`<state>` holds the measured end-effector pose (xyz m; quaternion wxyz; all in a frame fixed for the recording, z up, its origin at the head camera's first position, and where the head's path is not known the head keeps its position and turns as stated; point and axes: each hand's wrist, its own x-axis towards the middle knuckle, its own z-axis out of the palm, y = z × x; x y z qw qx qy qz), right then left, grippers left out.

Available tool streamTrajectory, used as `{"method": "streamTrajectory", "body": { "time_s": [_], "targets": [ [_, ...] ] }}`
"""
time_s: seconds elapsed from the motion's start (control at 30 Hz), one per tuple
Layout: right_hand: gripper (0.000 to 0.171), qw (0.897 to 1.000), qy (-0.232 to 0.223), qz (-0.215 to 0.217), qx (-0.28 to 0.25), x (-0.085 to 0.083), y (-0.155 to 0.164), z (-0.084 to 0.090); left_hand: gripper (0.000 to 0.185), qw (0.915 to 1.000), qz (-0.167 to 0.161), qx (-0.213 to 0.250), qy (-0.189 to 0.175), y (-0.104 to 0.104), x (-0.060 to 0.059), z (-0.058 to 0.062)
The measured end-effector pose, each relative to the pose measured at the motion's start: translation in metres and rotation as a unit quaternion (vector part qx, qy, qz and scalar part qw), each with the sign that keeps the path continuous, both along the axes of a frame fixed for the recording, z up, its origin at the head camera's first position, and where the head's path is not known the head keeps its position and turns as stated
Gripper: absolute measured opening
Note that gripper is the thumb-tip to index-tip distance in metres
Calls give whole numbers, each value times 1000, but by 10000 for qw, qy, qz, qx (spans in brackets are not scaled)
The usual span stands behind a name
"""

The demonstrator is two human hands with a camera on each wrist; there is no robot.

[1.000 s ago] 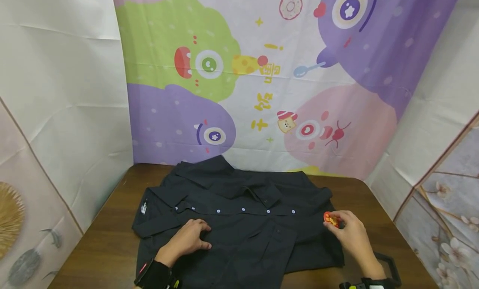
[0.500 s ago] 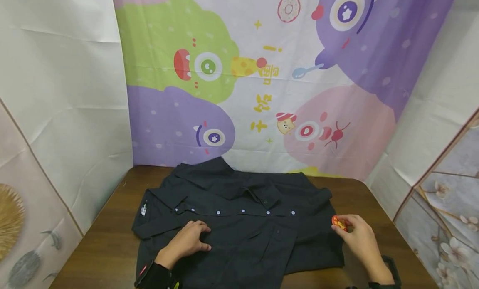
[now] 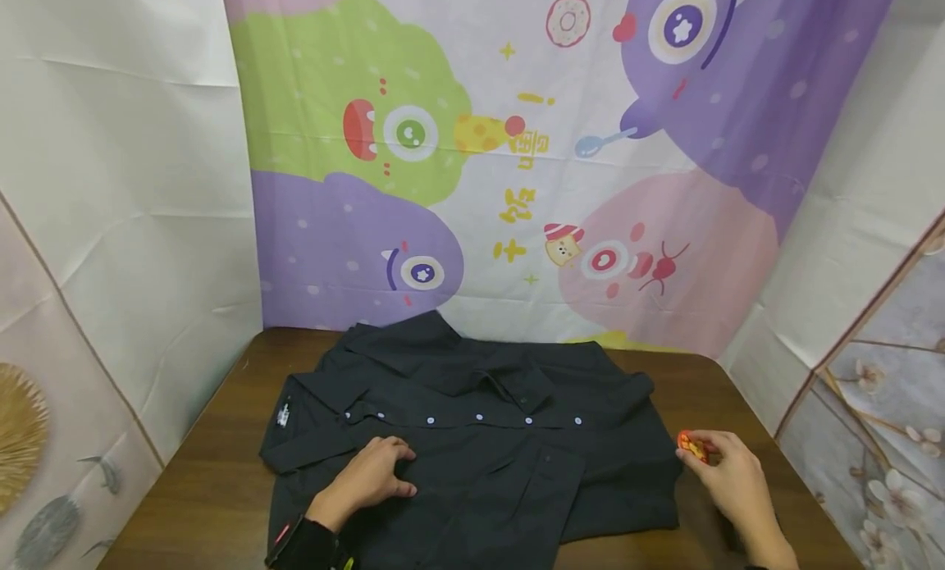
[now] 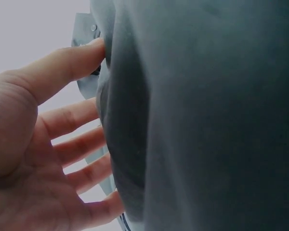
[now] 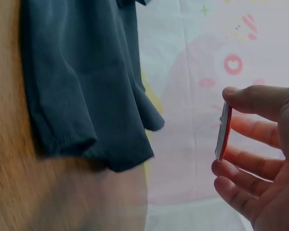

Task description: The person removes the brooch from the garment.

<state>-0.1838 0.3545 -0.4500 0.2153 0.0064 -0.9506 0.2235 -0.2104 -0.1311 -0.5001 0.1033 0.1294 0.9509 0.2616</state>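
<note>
A black button-up shirt (image 3: 458, 471) lies spread over the wooden table, its light buttons in a row across it. My left hand (image 3: 374, 471) rests on the shirt's middle with relaxed, spread fingers; in the left wrist view the fingertips touch dark cloth (image 4: 207, 120). Just beyond the shirt's right edge, my right hand (image 3: 734, 476) pinches a small red and yellow badge (image 3: 691, 446). Edge-on in the right wrist view, the badge (image 5: 224, 131) looks thin, with a silvery back and red rim, held between thumb and fingertips above the table.
Brown table surface (image 3: 782, 504) shows right of the shirt. A cartoon-printed curtain (image 3: 502, 160) hangs along the far edge, with white cloth walls on both sides. A dark object (image 3: 727, 533) lies partly hidden behind my right forearm.
My right hand has moved right and slightly toward me, carrying the badge from over the shirt's edge to beside it. My left hand has stayed in place on the shirt.
</note>
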Motion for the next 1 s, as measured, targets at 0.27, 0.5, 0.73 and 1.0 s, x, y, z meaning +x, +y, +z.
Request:
{"method": "streamTrajectory", "body": {
  "time_s": [0.27, 0.5, 0.73, 1.0],
  "targets": [
    [37, 9998, -158, -112, -56, 4, 12, 1, 44, 10000, -10, -1, -14, -1, -2, 3],
    [35, 9996, -19, -272, -2, 9, 19, -3, 44, 10000, -38, 14, 8, -1, -2, 1],
    [34, 9990, -3, -436, -4, 15, 31, -10, 44, 10000, -28, -2, -93, 0, -1, 1],
    [32, 9981, -129, -596, 11, 18, 43, -13, 44, 10000, 5, -5, -63, 0, -2, 3]
  ]
}}
